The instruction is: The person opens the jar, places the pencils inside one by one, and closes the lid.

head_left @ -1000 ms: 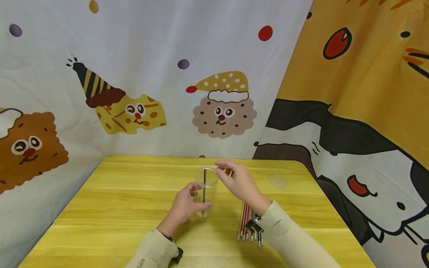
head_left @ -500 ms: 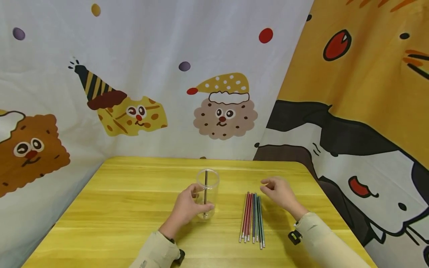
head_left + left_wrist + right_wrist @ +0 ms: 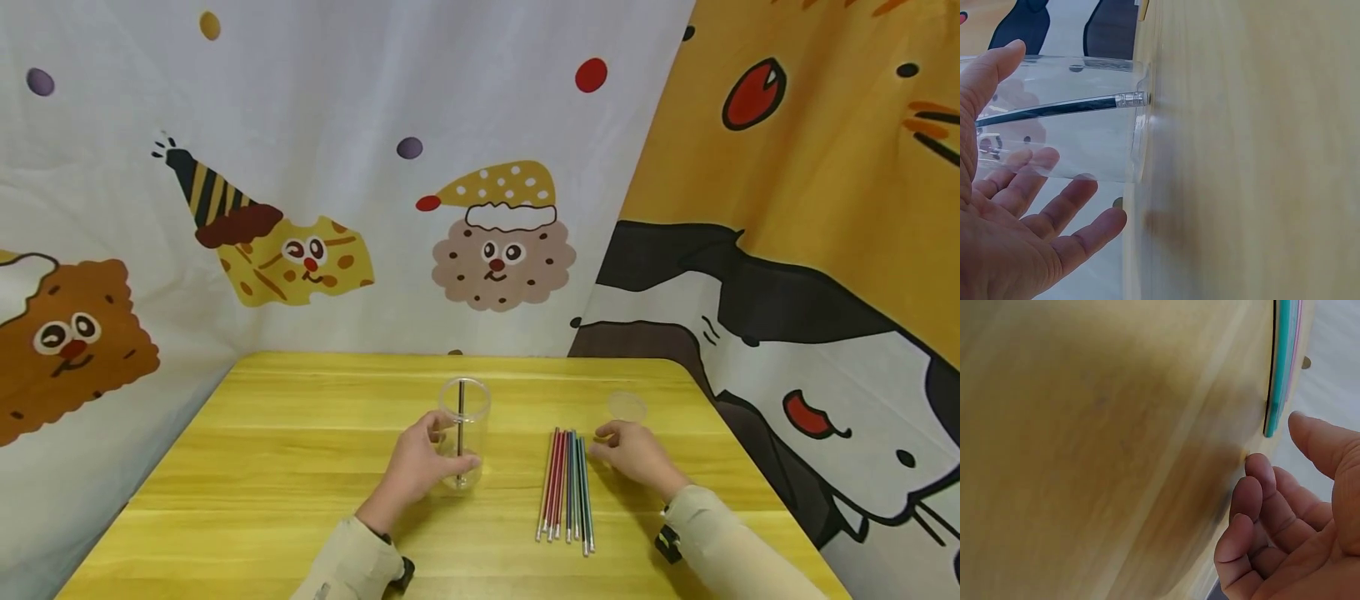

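A clear plastic cup (image 3: 476,435) stands upright on the table, with one dark pencil (image 3: 461,442) inside it. In the left wrist view the pencil's eraser end (image 3: 1130,99) points to the cup's base. My left hand (image 3: 417,458) holds the cup from the left, thumb on the near side and fingers behind. Just right of a row of loose pencils (image 3: 566,487), my right hand (image 3: 636,454) hovers with bent fingers and nothing in its grasp. Teal and pink pencils (image 3: 1280,369) show beyond its thumb in the right wrist view.
A round clear lid (image 3: 627,406) lies behind my right hand on the wooden table (image 3: 262,467). Cartoon-printed cloth (image 3: 337,125) hangs directly behind the table and along its right side.
My right hand has gone from the cup's rim over to the right of the pencils, then lowered, uncovering the row. The left hand stays at the cup.
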`<state>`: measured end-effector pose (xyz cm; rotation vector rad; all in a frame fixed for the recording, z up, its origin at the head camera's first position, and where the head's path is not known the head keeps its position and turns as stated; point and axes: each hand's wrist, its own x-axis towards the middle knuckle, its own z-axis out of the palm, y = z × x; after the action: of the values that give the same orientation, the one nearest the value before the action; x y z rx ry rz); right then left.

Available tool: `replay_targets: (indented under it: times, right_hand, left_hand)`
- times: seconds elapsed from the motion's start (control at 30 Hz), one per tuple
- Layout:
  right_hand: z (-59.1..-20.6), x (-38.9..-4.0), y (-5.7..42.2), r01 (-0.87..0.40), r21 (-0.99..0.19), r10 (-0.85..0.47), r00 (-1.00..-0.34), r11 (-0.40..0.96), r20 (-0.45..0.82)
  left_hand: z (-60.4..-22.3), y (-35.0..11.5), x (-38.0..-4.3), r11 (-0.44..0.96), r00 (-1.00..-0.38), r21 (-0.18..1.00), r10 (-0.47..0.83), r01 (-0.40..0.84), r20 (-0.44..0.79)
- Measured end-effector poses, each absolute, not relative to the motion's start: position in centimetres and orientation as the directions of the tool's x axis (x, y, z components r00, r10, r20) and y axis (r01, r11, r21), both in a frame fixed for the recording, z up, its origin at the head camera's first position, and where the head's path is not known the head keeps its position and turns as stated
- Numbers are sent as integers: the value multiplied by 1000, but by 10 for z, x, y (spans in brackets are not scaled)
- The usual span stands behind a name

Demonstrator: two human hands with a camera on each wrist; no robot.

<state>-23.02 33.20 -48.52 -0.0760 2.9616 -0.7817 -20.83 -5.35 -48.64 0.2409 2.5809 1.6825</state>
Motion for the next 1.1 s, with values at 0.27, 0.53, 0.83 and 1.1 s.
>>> replay_targets:
  times: [0.27, 0.53, 0.83, 1.1]
  right_hand:
    - [-489, -231, 326, -10, -491, -61, -994, 871, -89]
    - [-489, -231, 324, 9, -489, -50, -993, 872, -108]
    - [-487, -231, 320, 0, -496, -66, -991, 868, -115]
    - [-482, -232, 313, 9, -465, -49, -993, 885, -111]
  left_hand:
    - [-485, -53, -208, 398, -986, 911, 161, 107, 46]
    - [-484, -53, -208, 401, -987, 910, 157, 106, 46]
    - [-484, -54, -208, 399, -985, 909, 162, 117, 56]
    - [-483, -54, -208, 399, -985, 910, 162, 117, 56]
